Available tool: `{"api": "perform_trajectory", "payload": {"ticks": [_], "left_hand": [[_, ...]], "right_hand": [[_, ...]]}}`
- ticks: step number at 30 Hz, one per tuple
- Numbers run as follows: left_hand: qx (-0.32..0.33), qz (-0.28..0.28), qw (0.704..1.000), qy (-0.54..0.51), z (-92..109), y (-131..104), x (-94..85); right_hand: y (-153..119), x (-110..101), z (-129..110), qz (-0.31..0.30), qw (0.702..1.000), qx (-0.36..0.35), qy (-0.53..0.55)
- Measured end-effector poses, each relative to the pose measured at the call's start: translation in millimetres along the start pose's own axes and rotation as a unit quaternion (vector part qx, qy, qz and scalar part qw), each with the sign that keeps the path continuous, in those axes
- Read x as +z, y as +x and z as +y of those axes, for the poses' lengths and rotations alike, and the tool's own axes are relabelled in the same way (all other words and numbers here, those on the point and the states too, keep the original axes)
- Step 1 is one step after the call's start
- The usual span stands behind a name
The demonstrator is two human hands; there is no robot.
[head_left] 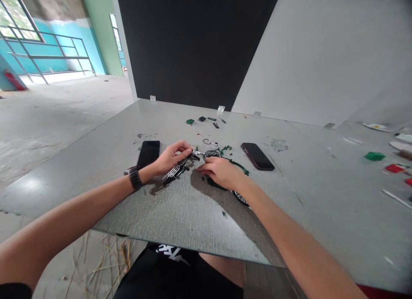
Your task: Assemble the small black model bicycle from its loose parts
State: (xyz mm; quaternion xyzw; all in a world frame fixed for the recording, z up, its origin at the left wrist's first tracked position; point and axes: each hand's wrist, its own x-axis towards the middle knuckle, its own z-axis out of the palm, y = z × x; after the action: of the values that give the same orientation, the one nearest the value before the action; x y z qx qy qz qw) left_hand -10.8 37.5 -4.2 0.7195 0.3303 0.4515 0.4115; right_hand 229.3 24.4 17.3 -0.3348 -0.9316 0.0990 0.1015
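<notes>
l hand pinches blk pc; r hand over grn pc; phone nr l wrist.

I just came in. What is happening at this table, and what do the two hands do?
A person works at a grey table with small bicycle-like model parts. The left hand has its fingers on the far end of a black part. The right hand is over a green part; its grip is unclear. A phone lies on each side, and small loose pieces lie farther back.
</notes>
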Motion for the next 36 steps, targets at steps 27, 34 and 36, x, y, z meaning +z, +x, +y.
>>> {"api": "perform_trajectory", "payload": {"ticks": [27,34,36], "left_hand": [[0.013,0.003,1.000,0.004,1.7,1.7,-1.2],[0.009,0.005,1.000,0.000,2.3,1.4,-1.2],[0.009,0.002,1.000,-0.001,2.4,1.5,-1.3]], "right_hand": [[-1.2,5.0,-10.1,0.010,1.000,0.000,0.003],[-0.9,11.4,-7.9,0.022,1.000,0.003,-0.010],[-0.5,12.8,-6.8,0.026,1.000,0.000,-0.007]]}}
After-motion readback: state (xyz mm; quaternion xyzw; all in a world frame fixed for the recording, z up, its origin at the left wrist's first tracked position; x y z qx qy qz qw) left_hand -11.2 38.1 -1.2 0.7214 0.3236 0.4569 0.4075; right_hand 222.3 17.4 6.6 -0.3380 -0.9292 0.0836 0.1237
